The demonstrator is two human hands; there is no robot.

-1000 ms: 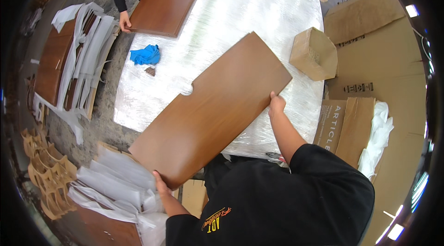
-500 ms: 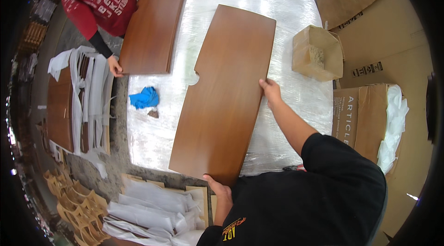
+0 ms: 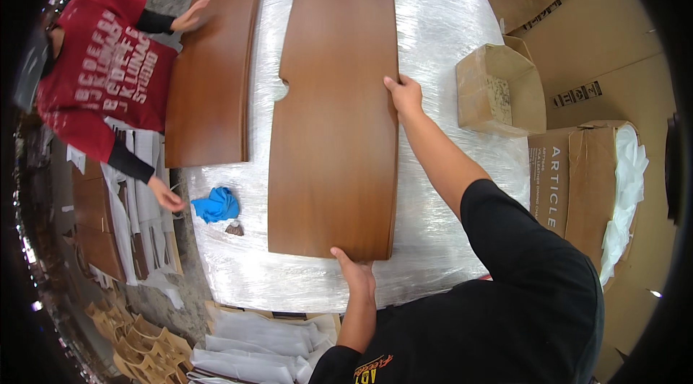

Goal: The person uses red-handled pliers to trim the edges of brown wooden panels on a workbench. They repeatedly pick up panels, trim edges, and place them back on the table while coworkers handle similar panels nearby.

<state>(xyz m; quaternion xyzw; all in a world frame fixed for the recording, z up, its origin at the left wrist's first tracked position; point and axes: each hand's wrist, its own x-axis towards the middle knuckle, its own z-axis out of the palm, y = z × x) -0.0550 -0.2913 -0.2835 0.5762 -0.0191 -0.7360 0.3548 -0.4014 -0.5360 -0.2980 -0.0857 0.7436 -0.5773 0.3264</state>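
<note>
A long brown wooden panel [image 3: 336, 124] with a rounded notch in its left edge lies over the plastic-wrapped table [image 3: 433, 182] in front of me. My left hand [image 3: 356, 273] grips its near end, thumb on top and fingers hidden underneath. On the panel's right edge, my right hand [image 3: 404, 97] holds on with the thumb over the top; its other fingers are partly out of sight. To the left, a second wooden panel [image 3: 213, 73] rests in front of a co-worker in a red shirt [image 3: 108, 59]. A blue cloth [image 3: 216, 205] lies between that panel and mine, beside a small brown scrap [image 3: 234, 228].
An open cardboard box [image 3: 498, 88] stands at the table's right side. Beyond it are a larger carton [image 3: 577, 182] with white wrapping and tall cardboard sheets [image 3: 606, 88]. Stacked panels [image 3: 97, 218], moulded cardboard pieces [image 3: 141, 333] and white-wrapped parts [image 3: 260, 341] sit left and near.
The panel in my hands has turned straighter and shifted away from me. The co-worker's panel has come nearer, and one of the co-worker's hands has left its near corner.
</note>
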